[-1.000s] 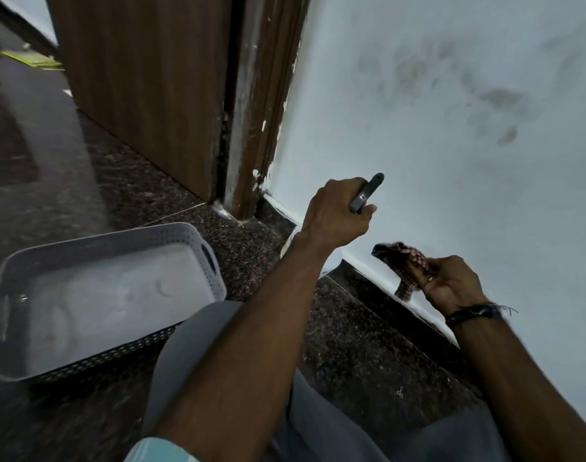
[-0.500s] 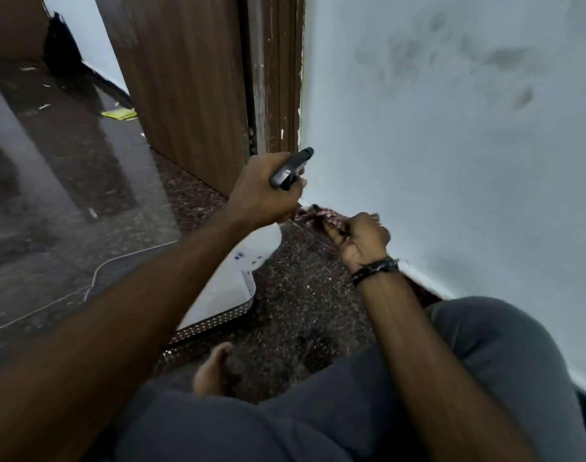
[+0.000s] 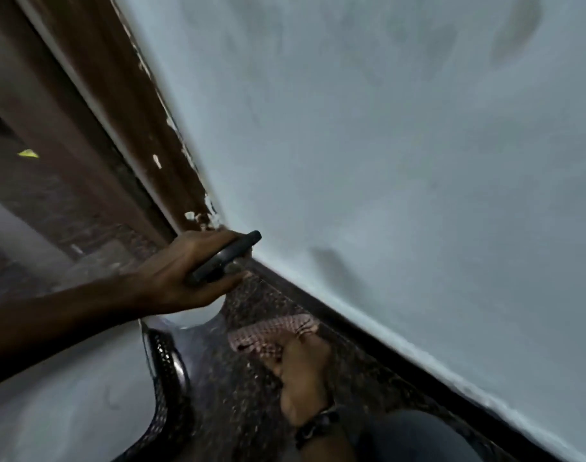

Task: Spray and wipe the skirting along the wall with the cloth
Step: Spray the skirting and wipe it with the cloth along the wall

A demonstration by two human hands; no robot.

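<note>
My left hand (image 3: 188, 275) grips a spray bottle by its dark trigger head (image 3: 228, 256); the white bottle body (image 3: 195, 311) shows under the hand. The nozzle points at the corner where the door frame meets the wall. My right hand (image 3: 303, 378), with a dark wristband, holds a red-and-white checked cloth (image 3: 271, 331) down on the speckled floor, just short of the dark skirting (image 3: 368, 338) that runs diagonally under the white wall (image 3: 385, 161).
A white plastic basket (image 3: 165, 368) with a perforated wall sits on the floor at lower left, under my left forearm. A brown door frame (image 3: 145, 135) rises at left. My grey-trousered knee (image 3: 418, 438) is at the bottom. A yellow scrap (image 3: 28, 154) lies far left.
The view has tilted sharply and come closer to the floor. My left hand with the bottle moved toward the frame's foot; my right hand brought the cloth down onto the floor by the skirting.
</note>
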